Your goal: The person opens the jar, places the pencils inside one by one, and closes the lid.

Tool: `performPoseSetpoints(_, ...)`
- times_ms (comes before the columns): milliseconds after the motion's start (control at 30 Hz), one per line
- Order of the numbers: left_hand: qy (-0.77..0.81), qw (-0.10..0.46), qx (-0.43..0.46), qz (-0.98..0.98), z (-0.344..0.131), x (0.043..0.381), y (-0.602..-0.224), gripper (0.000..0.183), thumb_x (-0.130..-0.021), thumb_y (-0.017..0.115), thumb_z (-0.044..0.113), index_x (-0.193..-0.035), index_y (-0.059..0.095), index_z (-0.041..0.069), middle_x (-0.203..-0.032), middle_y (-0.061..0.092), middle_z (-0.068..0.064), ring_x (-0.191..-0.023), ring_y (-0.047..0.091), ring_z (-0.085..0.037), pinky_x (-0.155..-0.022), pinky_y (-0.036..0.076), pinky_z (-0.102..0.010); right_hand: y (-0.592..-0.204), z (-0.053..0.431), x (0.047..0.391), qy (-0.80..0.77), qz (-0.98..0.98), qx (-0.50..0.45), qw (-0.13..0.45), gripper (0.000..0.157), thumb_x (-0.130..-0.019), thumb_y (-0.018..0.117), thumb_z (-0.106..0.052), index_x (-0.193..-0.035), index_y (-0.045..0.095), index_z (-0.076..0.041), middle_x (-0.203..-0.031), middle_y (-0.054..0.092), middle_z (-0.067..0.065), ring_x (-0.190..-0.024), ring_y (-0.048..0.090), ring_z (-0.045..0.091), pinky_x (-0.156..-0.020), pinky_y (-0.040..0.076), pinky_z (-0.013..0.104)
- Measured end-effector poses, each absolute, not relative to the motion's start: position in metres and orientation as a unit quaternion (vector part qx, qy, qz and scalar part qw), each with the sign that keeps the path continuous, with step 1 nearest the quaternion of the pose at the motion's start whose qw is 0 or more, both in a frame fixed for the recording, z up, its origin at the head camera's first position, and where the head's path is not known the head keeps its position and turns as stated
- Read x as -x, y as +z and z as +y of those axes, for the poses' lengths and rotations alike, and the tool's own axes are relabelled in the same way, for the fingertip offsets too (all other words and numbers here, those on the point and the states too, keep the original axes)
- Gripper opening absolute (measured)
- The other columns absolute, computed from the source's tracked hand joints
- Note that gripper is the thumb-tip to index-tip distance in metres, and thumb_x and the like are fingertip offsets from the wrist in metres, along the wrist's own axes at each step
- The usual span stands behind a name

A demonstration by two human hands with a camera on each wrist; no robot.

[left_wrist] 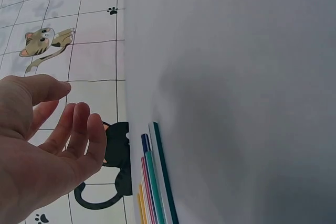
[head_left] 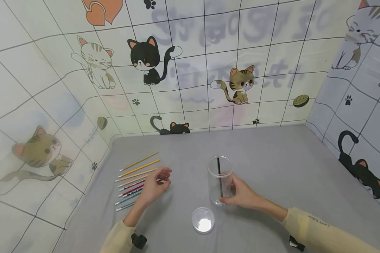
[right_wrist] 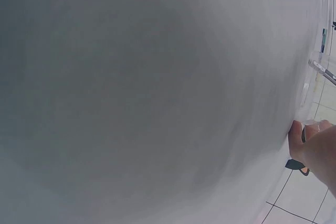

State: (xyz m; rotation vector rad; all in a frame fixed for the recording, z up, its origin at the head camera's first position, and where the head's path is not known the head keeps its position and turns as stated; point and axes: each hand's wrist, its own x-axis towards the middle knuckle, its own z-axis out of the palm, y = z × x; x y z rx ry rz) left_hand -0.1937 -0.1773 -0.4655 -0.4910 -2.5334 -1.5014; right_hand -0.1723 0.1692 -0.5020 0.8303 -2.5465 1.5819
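My left hand is hovering loose-fingered, holding nothing, nearest the pencils lying left in the head frame, their long axes slanting toward upper right. Right of centre, my right hand is gripping the clear container around one dark pencil.

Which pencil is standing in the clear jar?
The black pencil, leaning slightly inside the clear jar that the right hand grips; the other pencils lie in a row on the grey surface.
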Motion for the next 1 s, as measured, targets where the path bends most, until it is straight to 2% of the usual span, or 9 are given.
performPoseSetpoints(667,-0.492,0.086,0.127,-0.857,-0.202,0.186,-0.481,0.031,-0.079,0.077,-0.010,-0.108,0.069,-0.001,-0.101,0.067,-0.019,-0.087,0.066,-0.026,-0.077,0.055,-0.036,-0.502,0.169,0.171,0.507,-0.821,-0.263,0.013,0.074,-0.072,0.089,-0.016,-0.133,0.048,-0.008,-0.124,0.061,0.011,-0.107,0.056,0.021,-0.089,0.047,0.042)
performPoseSetpoints(867,-0.476,0.093,0.138,-0.864,-0.206,0.185,-0.487,0.028,-0.079,0.077,-0.008,-0.105,0.069,-0.001,-0.102,0.068,-0.018,-0.091,0.066,-0.033,-0.078,0.054,-0.043,-0.501,0.168,0.171,0.511,-0.818,-0.264,0.011,0.073,-0.072,0.089,-0.015,-0.133,0.049,-0.008,-0.123,0.062,0.010,-0.106,0.056,0.020,-0.089,0.047,0.041)
performPoseSetpoints(1000,-0.468,0.097,0.140,-0.867,-0.208,0.186,-0.491,0.028,-0.079,0.077,-0.008,-0.105,0.069,-0.001,-0.101,0.069,-0.017,-0.092,0.067,-0.035,-0.078,0.055,-0.040,-0.500,0.168,0.170,0.513,-0.816,-0.265,0.012,0.073,-0.072,0.089,-0.015,-0.133,0.049,-0.009,-0.124,0.062,0.009,-0.106,0.056,0.020,-0.089,0.047,0.040)
